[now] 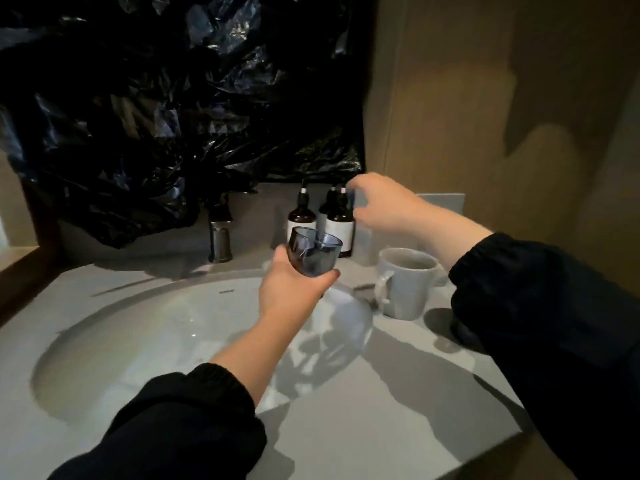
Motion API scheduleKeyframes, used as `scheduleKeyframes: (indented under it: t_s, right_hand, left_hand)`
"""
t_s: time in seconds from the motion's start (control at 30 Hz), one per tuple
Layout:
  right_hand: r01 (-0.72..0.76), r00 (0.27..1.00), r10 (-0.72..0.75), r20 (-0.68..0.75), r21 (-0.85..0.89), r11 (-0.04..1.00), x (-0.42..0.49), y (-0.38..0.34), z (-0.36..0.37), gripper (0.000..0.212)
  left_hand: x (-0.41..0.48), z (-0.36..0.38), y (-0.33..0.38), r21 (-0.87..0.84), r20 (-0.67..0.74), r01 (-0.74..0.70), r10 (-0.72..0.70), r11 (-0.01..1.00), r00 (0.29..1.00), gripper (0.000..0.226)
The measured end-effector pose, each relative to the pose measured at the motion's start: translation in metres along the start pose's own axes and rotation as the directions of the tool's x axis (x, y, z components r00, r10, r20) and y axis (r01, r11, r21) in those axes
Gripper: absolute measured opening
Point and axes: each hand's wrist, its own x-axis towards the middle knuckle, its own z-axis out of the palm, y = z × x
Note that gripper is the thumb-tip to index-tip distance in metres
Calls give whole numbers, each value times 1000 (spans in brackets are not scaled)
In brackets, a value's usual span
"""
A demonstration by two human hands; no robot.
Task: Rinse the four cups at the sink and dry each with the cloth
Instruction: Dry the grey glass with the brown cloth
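Hands in dark sleeves reach out over a pale round sink (121, 323) set in a grey counter (398, 403). The left hand (291, 289) grips a small cup (313, 252) from below, fingers and thumb wrapped round its lower half. The cup is smoky blue, see-through glass with a thin rim, tilted so its open mouth faces up and away. It is held in the air above the far right edge of the basin, in front of two brown bottles (341, 226) with pale labels. The right hand (384, 206) is raised near the bottle tops, fingers curled; whether it holds anything is too blurred to tell. A white mug (405, 285) with a handle stands upright on the counter, just right of the basin. A metal tap (220, 237) stands behind the sink, under crumpled black plastic sheeting (173, 98).
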Motion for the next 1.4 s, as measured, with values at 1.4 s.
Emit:
scheduleKeyframes:
  t_s: [1.4]
  right_hand:
    - [-339, 711, 491, -504, 367, 866, -94, 115, -29, 25]
  left_hand:
    - [-40, 16, 13, 94, 104, -118, 108, 989, 989, 58]
